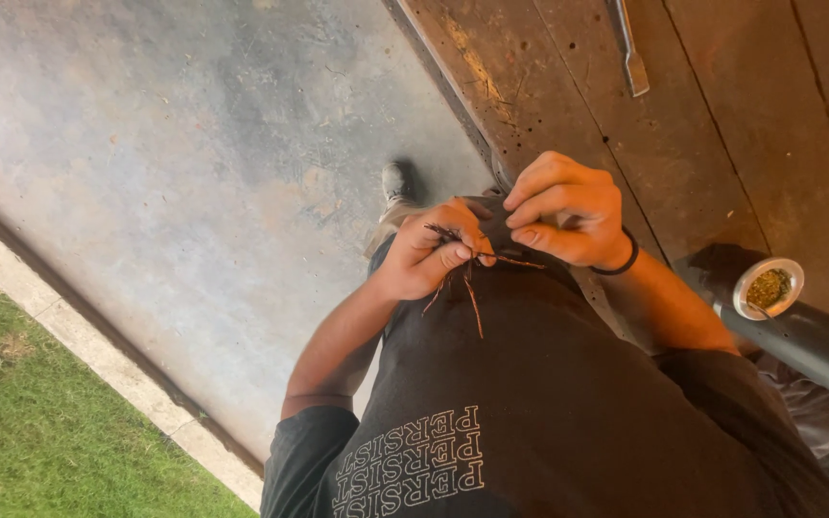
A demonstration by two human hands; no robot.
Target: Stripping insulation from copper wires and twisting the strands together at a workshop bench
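Observation:
In front of my dark shirt, my left hand (434, 254) is closed around a small bunch of thin copper-coloured wire strands (473, 299). Loose ends hang down from it and stick out above the fingers. My right hand (563, 211), with a black band on its wrist, is curled close beside it and pinches the strands that run to the right. The two hands almost touch. How the strands lie inside the fingers is hidden.
A worn wooden tabletop (722, 125) fills the upper right, with a flat metal tool (630, 53) on it. A small round tin of greenish bits (768, 288) sits above a grey metal pipe (808, 350). Below are my shoe (396, 182), a concrete floor (194, 163) and grass (31, 422).

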